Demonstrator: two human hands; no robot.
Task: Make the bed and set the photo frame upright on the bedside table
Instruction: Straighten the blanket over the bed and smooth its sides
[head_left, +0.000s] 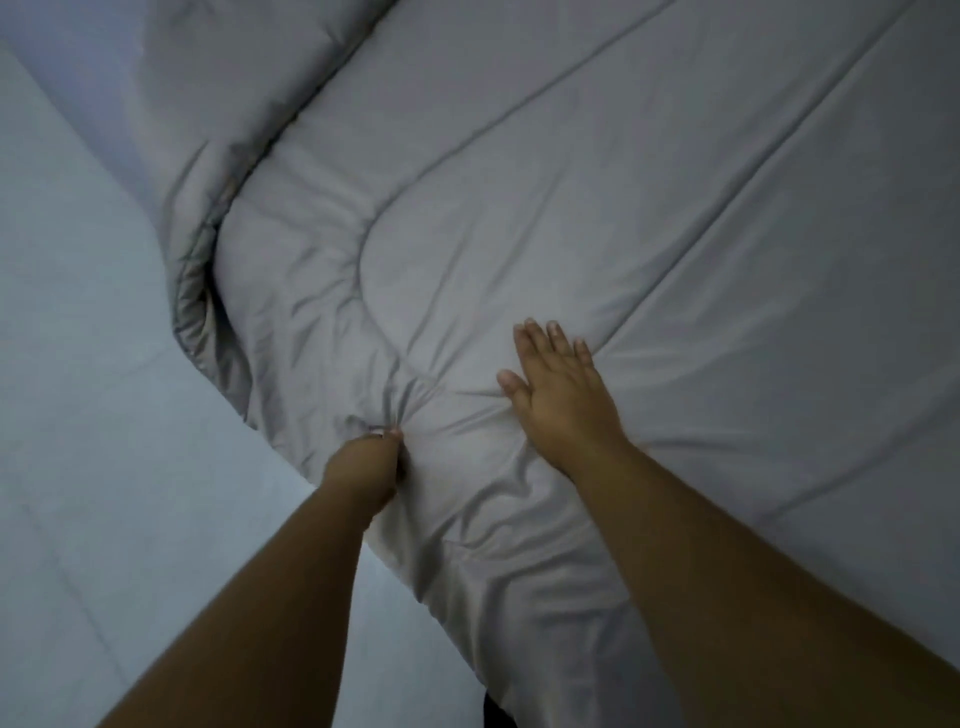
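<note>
A grey quilted comforter (597, 208) covers the bed and fills most of the head view. My left hand (363, 467) is closed on a pinch of the comforter's fabric near its rounded corner, and creases radiate from the grip. My right hand (561, 389) lies flat on the comforter just right of that, palm down, fingers together and extended. A folded-over layer of the comforter (218, 156) lies along the left edge. No photo frame or bedside table is in view.
Pale tiled floor (78, 389) lies to the left of the bed and below the comforter's corner. A small dark patch (498, 714) shows under the comforter's edge at the bottom.
</note>
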